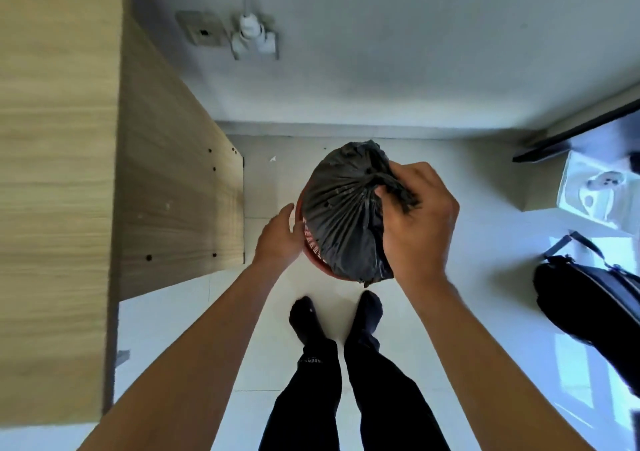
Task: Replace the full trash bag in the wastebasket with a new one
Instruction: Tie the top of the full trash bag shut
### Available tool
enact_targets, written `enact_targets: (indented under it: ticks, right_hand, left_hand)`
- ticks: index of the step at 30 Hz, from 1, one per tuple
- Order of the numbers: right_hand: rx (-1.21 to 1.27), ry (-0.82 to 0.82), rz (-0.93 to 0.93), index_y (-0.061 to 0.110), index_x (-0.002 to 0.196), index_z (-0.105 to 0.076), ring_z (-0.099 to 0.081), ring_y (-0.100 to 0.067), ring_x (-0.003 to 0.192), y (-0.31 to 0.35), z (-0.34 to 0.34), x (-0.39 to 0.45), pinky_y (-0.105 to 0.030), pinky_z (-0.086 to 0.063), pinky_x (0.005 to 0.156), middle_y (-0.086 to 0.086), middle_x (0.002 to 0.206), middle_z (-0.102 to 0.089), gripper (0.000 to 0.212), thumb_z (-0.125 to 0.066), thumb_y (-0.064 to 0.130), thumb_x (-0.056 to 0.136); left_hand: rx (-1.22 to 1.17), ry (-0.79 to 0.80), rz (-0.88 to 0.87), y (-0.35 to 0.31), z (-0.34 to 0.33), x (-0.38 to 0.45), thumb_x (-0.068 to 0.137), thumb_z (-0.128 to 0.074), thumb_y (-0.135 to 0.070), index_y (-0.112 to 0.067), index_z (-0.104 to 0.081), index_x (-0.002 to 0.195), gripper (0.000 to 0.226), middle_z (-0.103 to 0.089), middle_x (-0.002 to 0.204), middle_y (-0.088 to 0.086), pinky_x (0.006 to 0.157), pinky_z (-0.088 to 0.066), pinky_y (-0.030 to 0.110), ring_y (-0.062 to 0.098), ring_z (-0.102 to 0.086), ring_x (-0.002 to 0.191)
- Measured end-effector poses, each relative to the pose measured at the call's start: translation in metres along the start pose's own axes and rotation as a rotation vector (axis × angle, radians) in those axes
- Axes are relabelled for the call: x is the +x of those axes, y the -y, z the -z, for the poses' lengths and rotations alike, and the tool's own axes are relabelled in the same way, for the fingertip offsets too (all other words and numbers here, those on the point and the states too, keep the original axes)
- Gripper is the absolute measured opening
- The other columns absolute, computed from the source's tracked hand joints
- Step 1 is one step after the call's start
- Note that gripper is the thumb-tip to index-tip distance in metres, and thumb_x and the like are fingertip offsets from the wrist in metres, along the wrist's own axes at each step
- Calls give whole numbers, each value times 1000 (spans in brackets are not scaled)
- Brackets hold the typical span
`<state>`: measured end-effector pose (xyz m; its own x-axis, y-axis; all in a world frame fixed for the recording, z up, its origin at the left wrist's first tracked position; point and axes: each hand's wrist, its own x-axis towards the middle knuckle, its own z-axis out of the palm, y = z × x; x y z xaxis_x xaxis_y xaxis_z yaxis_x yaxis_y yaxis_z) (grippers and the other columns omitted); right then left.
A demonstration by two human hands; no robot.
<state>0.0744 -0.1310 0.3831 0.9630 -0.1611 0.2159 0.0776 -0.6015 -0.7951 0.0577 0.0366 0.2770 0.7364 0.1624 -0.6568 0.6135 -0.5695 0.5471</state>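
A full black trash bag (341,215) bulges out of a red wastebasket (311,248) on the white tiled floor, just ahead of my feet. Its top is gathered into a bunch. My right hand (415,222) grips that gathered neck at the bag's right side, with the loose black ends sticking out between the fingers. My left hand (278,239) rests against the basket's red rim on the left, fingers fairly straight. Most of the basket is hidden under the bag.
A tall wooden cabinet (166,173) stands close on the left. A wall with a socket plate (201,29) and a white plug (252,34) lies ahead. A black bag (588,301) and a white box (602,190) sit on the floor at right. My socked feet (336,315) are below the basket.
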Motion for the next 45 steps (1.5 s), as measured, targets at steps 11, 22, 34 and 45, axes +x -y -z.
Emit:
enact_targets:
  ticks: [11, 22, 34, 45]
  right_hand:
    - [212, 115, 67, 19, 103, -74, -62, -7, 72, 111, 113, -9, -30, -51, 71, 23, 77, -61, 25, -69, 8, 82]
    - [200, 523, 323, 14, 101, -76, -62, -4, 80, 137, 154, -56, -25, -50, 75, 23, 83, -62, 19, -72, 7, 83]
    - [36, 1010, 568, 14, 104, -76, -63, -2, 82, 161, 114, -208, -29, -54, 80, 11, 89, -69, 22, -74, 8, 82]
    - [-117, 1250, 705, 15, 106, -74, -57, -9, 85, 278, 16, -404, -22, -39, 75, 10, 91, -64, 19, -67, 13, 89]
  left_hand:
    - [-262, -1, 15, -30, 57, -149, 103, -34, -43, -25, -33, 148, 49, -44, 148, 3, 106, -37, 40, 27, -45, 132]
    - [-929, -38, 147, -9, 16, -274, 102, -29, -50, -28, -51, 130, 42, -60, 121, -2, 98, -47, 40, 24, -59, 112]
    - [-624, -389, 112, 132, -55, -430, 101, -46, -36, -27, -50, 140, 40, -53, 139, -5, 90, -38, 21, 5, -54, 108]
    - [-589, -531, 122, 343, 4, -544, 97, -55, -29, -27, -54, 134, 37, -57, 134, -3, 101, -46, 35, 14, -57, 117]
